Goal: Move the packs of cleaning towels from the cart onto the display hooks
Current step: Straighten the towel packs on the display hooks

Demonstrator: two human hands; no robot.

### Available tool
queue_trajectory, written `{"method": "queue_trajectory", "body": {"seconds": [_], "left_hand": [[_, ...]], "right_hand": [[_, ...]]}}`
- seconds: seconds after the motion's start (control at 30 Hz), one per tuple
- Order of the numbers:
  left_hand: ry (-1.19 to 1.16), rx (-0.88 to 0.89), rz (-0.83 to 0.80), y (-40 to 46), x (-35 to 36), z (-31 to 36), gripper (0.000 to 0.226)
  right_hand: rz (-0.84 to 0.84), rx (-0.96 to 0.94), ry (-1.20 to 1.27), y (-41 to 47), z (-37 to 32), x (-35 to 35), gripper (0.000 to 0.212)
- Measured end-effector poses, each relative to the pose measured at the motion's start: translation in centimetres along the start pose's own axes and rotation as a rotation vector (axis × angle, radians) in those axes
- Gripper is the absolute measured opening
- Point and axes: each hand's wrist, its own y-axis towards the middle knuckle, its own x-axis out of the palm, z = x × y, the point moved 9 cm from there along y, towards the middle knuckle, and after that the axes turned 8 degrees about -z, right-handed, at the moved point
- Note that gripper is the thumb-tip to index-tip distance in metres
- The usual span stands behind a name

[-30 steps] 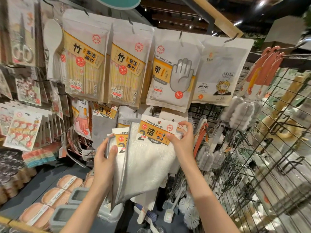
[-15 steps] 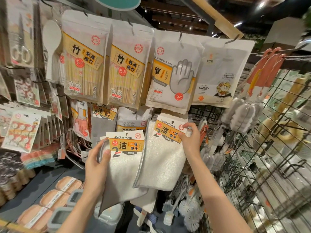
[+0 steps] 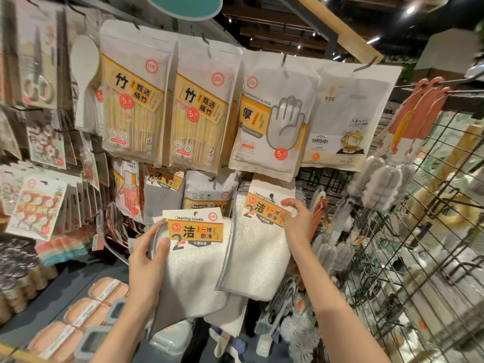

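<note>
Two packs of white cleaning towels with orange header cards are in front of the display. My left hand [image 3: 148,260] grips the left pack [image 3: 195,268] by its upper left edge, thumb on the front. My right hand [image 3: 297,221] pinches the header card of the right pack [image 3: 258,255], held up under the disposable-gloves bag [image 3: 272,121]. The hook behind that card is hidden, and I cannot tell whether the pack hangs on it. The cart is out of view.
Chopstick bags [image 3: 136,100] hang in the top row, sponge and glove packs behind the towels. A black wire grid rack [image 3: 408,258] with brushes [image 3: 382,184] stands at the right. Lidded boxes [image 3: 86,318] lie on the shelf below left.
My right hand has carried its pack up and to the right, away from the left pack, toward the display. My left hand has kept its pack low, turning its card to face me.
</note>
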Motion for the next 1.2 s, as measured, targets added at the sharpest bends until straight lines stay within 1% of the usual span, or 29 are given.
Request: {"method": "queue_trajectory", "body": {"seconds": [0.17,0.4,0.6,0.83,0.97,1.07,1.13,1.2], "left_hand": [[-0.001,-0.013,0.007,0.1,-0.4,0.0,0.034],[-0.022,-0.037,0.0,0.1,-0.7,-0.2,0.034],[-0.046,-0.037,-0.006,-0.2,-0.3,0.7,0.034],[-0.091,-0.051,-0.029,-0.6,0.3,1.6,0.032],[-0.103,-0.049,-0.047,-0.6,0.6,1.9,0.033],[-0.13,-0.054,-0.044,-0.9,0.9,2.0,0.033],[-0.139,-0.059,-0.045,-1.1,1.0,2.1,0.033],[-0.144,-0.059,-0.044,-1.3,1.2,2.2,0.034]], "right_hand": [[-0.009,-0.023,0.005,0.8,0.1,0.8,0.024],[0.064,0.009,-0.203,1.4,0.6,1.2,0.022],[0.064,-0.013,-0.265,2.3,0.0,1.3,0.026],[0.066,0.003,-0.238,2.1,-0.1,1.4,0.027],[0.032,0.031,-0.206,1.4,-0.1,1.4,0.027],[0.041,0.062,-0.297,0.5,-0.4,1.0,0.027],[0.052,0.037,-0.319,-0.5,-1.2,0.7,0.025],[0.008,-0.023,-0.261,-1.7,-2.6,1.2,0.022]]}}
